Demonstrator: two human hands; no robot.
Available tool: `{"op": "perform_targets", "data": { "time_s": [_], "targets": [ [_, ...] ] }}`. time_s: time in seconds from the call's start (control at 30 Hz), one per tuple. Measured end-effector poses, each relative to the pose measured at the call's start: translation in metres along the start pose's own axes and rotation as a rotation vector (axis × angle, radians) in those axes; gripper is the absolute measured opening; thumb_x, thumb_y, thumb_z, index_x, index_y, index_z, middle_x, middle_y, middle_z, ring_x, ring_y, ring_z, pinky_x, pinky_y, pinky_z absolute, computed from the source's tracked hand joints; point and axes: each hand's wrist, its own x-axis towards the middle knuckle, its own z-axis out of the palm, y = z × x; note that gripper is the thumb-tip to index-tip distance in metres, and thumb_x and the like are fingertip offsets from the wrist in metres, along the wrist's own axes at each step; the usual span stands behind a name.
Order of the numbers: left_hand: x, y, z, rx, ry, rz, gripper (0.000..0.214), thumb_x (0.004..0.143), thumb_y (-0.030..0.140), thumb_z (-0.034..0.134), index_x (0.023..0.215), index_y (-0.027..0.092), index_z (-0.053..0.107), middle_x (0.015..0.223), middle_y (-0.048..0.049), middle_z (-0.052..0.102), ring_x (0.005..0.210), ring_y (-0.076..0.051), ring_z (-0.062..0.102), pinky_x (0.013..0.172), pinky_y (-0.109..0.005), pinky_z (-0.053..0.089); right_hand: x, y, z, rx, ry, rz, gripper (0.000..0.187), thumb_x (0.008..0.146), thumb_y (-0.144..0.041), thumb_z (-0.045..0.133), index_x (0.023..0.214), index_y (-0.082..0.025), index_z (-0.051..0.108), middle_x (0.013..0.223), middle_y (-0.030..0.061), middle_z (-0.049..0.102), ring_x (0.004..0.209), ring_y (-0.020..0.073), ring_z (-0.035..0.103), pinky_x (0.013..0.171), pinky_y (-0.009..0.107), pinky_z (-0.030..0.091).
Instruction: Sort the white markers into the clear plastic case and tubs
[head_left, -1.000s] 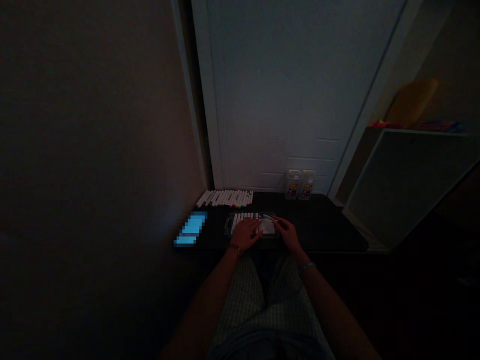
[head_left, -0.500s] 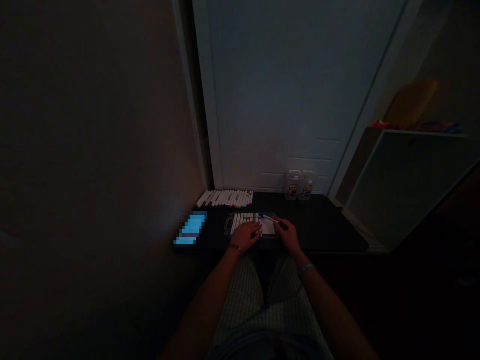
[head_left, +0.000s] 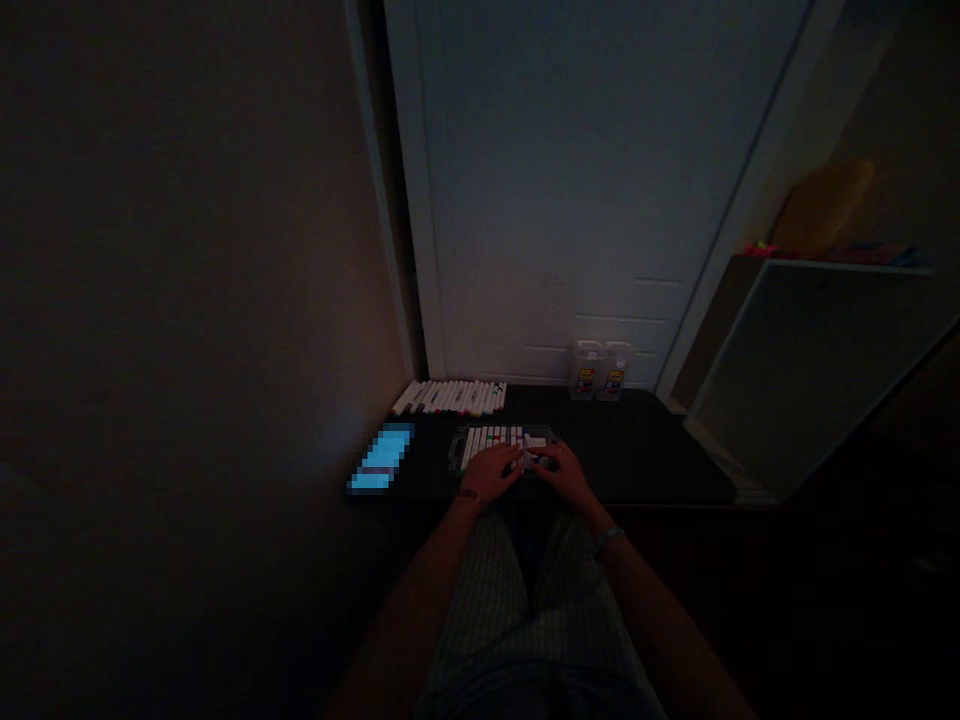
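Observation:
A clear plastic case (head_left: pixel 455 450) lies on the black table, holding a row of white markers (head_left: pixel 482 440) with coloured marks on their ends. Across the near part of that row rests my left hand (head_left: pixel 492 473), its fingers stretched out flat and touching the markers. My right hand (head_left: pixel 564 474) is at the right end of the row, its fingertips on a white marker (head_left: pixel 527 441) with a dark blue end. That marker lies in line with the others, partly covered by the fingers. Part of the case's white bottom shows just right of it.
Along the back left of the black table (head_left: pixel 660 450), more white markers (head_left: pixel 450 397) lie side by side. A blurred bright phone-like object (head_left: pixel 382 460) is at the left. Two clear containers (head_left: pixel 586 372) with labels stand against the white door (head_left: pixel 562 180). To the right is a cabinet (head_left: pixel 817 350).
My right hand has moved left, and the marker it holds has turned from slanting across the case to lying alongside the row. My left hand has hardly moved.

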Motion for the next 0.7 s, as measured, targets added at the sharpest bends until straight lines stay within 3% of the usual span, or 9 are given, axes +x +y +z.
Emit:
{"op": "perform_targets", "data": {
  "time_s": [0.3, 0.7],
  "targets": [
    [0.0007, 0.0037, -0.0039, -0.027, 0.019, 0.011, 0.030, 0.084, 0.031, 0.047, 0.112, 0.026, 0.058, 0.114, -0.0015, 0.061, 0.111, -0.018, 0.052, 0.096, -0.034, 0.040, 0.0003, 0.0021, 0.0044, -0.087, -0.081, -0.029, 0.032, 0.076, -0.040, 0.062, 0.105, -0.029, 0.063, 0.094, 0.0020, 0.067, 0.092, 0.0201, 0.054, 0.081, 0.032, 0.037],
    [-0.0002, -0.0002, 0.0011, -0.005, 0.026, 0.001, 0.033, 0.084, 0.033, 0.048, 0.113, 0.024, 0.057, 0.116, -0.0022, 0.061, 0.112, -0.019, 0.052, 0.098, -0.035, 0.040, 0.0004, -0.0046, 0.0010, -0.090, -0.079, 0.075, 0.024, 0.080, -0.041, 0.055, 0.097, -0.029, 0.066, 0.094, 0.0010, 0.067, 0.092, 0.0202, 0.054, 0.083, 0.033, 0.036]
  ]
}}
